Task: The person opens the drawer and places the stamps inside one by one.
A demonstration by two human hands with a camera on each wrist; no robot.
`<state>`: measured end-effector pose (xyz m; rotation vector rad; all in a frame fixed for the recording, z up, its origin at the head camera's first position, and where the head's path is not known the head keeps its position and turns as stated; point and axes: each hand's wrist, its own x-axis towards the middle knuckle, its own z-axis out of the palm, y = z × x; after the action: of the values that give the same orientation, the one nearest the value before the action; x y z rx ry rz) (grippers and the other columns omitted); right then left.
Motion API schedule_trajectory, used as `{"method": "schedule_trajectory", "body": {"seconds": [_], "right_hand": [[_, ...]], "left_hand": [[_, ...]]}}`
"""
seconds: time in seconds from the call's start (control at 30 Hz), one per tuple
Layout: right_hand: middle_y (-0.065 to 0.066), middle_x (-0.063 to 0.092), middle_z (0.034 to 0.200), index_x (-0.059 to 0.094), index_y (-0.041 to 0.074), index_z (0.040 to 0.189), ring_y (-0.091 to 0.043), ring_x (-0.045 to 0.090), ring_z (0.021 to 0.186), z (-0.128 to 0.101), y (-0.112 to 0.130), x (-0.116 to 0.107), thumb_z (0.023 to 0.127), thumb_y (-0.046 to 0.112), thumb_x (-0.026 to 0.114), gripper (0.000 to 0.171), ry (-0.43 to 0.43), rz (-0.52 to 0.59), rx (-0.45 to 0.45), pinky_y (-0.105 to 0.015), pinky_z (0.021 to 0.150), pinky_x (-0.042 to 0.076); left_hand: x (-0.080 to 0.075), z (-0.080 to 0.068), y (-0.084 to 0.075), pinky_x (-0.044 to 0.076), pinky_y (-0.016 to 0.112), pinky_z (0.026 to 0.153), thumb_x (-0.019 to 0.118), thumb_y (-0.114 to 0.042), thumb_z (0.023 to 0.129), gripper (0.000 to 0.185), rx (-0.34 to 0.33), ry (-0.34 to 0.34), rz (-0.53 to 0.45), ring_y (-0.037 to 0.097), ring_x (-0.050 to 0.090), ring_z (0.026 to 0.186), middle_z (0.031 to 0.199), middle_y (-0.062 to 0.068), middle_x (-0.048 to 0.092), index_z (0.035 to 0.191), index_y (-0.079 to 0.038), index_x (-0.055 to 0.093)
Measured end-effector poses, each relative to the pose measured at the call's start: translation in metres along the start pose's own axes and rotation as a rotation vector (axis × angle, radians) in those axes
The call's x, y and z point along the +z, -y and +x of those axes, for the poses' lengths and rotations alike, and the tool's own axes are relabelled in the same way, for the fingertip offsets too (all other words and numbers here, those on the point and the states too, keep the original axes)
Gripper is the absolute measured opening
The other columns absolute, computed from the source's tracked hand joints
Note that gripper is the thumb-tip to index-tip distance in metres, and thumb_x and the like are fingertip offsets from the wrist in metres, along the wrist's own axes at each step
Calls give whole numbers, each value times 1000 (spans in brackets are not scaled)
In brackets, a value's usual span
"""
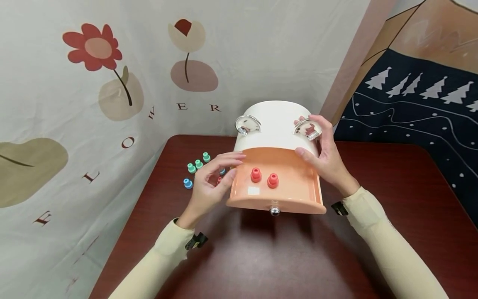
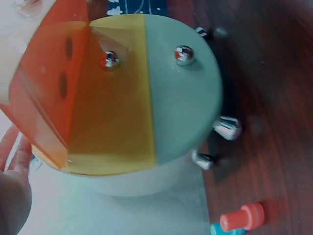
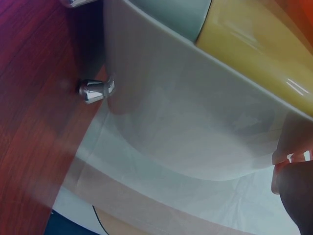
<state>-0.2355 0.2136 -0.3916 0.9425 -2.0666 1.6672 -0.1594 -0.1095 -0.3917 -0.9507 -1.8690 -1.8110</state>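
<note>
A white rounded drawer box stands on the dark red table. Its orange top drawer is pulled out, with two red pegs inside. My left hand lies against the drawer's left wall with fairly straight fingers. My right hand grips the box's right side, thumb on the drawer's back rim, fingers by a chrome handle. The left wrist view shows the orange drawer above yellow and grey-green drawer fronts, and my left hand. My right hand's fingertips touch the white wall.
Loose green pegs and a blue peg lie on the table left of the box, and a red peg lies beside it. Chrome feet carry the box. Patterned fabric hangs close behind and on both sides.
</note>
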Motion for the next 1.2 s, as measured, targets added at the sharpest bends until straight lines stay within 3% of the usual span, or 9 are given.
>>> {"method": "schedule_trajectory", "body": {"seconds": [0.1, 0.2, 0.33, 0.47, 0.57, 0.73, 0.9, 1.03, 1.2], "right_hand": [[-15, 49, 160, 26, 3, 161, -29, 40, 150, 1, 0, -1, 91, -3, 70, 82, 0, 7, -7, -39, 126, 28], [-13, 50, 159, 26, 3, 161, -30, 40, 151, 1, 0, -3, 91, -3, 69, 82, -2, 6, -7, -38, 127, 26], [-5, 49, 157, 25, 4, 161, -26, 39, 149, 1, 0, -4, 92, -2, 70, 83, 3, -10, 7, -35, 125, 28], [-2, 48, 156, 25, 3, 161, -26, 40, 148, 2, -1, -4, 92, -1, 70, 83, 4, -15, 9, -34, 124, 29], [-4, 49, 156, 26, 4, 162, -27, 40, 148, 2, -1, -4, 91, -2, 70, 83, 2, -9, 7, -34, 124, 30], [-4, 45, 158, 25, 5, 162, -26, 39, 149, 2, -1, -3, 91, 0, 70, 85, 2, -24, 14, -35, 125, 29], [-5, 46, 158, 25, 4, 162, -29, 39, 149, 1, -3, -2, 90, 0, 70, 85, 0, -25, 9, -37, 126, 28], [-11, 49, 158, 25, 4, 162, -33, 39, 149, 1, -3, -2, 91, 0, 70, 84, -1, -19, -2, -38, 126, 29], [-11, 48, 159, 26, 4, 162, -30, 40, 149, 1, -1, 0, 91, 0, 70, 84, -2, -22, 4, -38, 125, 28]], "left_hand": [[-3, -4, 3, 52, 50, 110, 57, 0, 105, 27, 35, -52, -21, 47, 59, 133, 134, 26, 70, 124, 15, 69], [-7, -7, 9, 53, 48, 105, 48, -3, 109, 32, 42, -125, 29, 43, 64, 123, 133, 26, 70, 129, 11, 69], [-12, -13, 16, 54, 41, 94, 41, -3, 113, 36, -14, -228, 125, 35, 65, 111, 130, 22, 72, 134, 6, 68], [-17, -21, 24, 53, 34, 90, 44, 2, 113, 32, -118, -278, 173, 34, 62, 118, 129, 22, 73, 136, 6, 65], [-21, -25, 29, 51, 28, 88, 50, 3, 112, 30, -207, -268, 202, 28, 63, 117, 131, 20, 72, 138, 4, 65], [-27, -32, 36, 48, 23, 73, 62, 2, 107, 30, -327, -233, 268, 18, 62, 94, 124, 16, 72, 136, -1, 69], [-33, -39, 41, 48, 24, 67, 69, 5, 101, 31, -425, -231, 382, 22, 60, 80, 110, 13, 71, 131, -2, 72], [-39, -43, 47, 47, 27, 66, 72, 3, 96, 32, -510, -198, 480, 32, 62, 83, 107, 14, 70, 128, 1, 71], [-43, -48, 53, 48, 34, 77, 76, -3, 94, 31, -603, -88, 600, 36, 64, 94, 109, 21, 69, 125, 1, 71]]}}
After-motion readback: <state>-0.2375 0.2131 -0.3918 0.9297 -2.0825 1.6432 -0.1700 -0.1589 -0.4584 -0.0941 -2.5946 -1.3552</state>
